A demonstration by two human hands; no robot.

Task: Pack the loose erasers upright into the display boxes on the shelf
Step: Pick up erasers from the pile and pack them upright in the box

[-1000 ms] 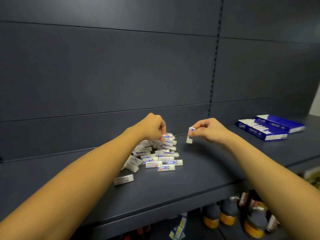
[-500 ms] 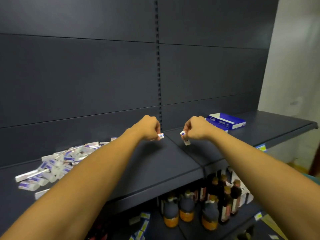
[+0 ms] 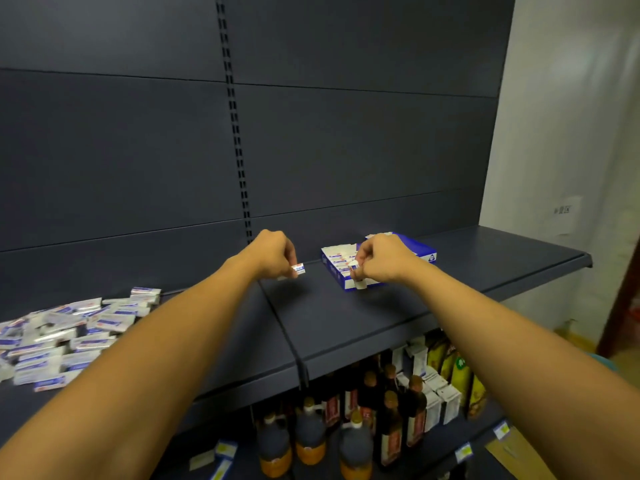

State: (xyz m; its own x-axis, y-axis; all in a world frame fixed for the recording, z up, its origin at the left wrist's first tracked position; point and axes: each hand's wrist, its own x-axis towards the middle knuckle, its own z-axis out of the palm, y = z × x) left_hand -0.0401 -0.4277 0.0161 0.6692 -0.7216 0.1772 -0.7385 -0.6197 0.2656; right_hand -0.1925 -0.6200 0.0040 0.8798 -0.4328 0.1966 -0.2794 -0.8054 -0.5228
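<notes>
While both hands pinch erasers — left (image 3: 273,252) one's (image 3: 298,269) lies level, right (image 3: 377,259) one's (image 3: 356,276) stands upright.

We have a single view, from a camera worn on the head, looking forward and slightly down along both outstretched forearms at a dark shelf (image 3: 346,317) and its back panel. The wide lens bows the straight edges. Each grip sits near the middle of the picture, at arm's reach from the lens: the left hand (image 3: 273,252) and the right hand (image 3: 379,256). Left of and nearer than the left grip, the frame takes in the loose erasers (image 3: 69,334); just behind the right grip, the display box (image 3: 346,268); below both, a lower shelf of bottles (image 3: 311,441).
</notes>
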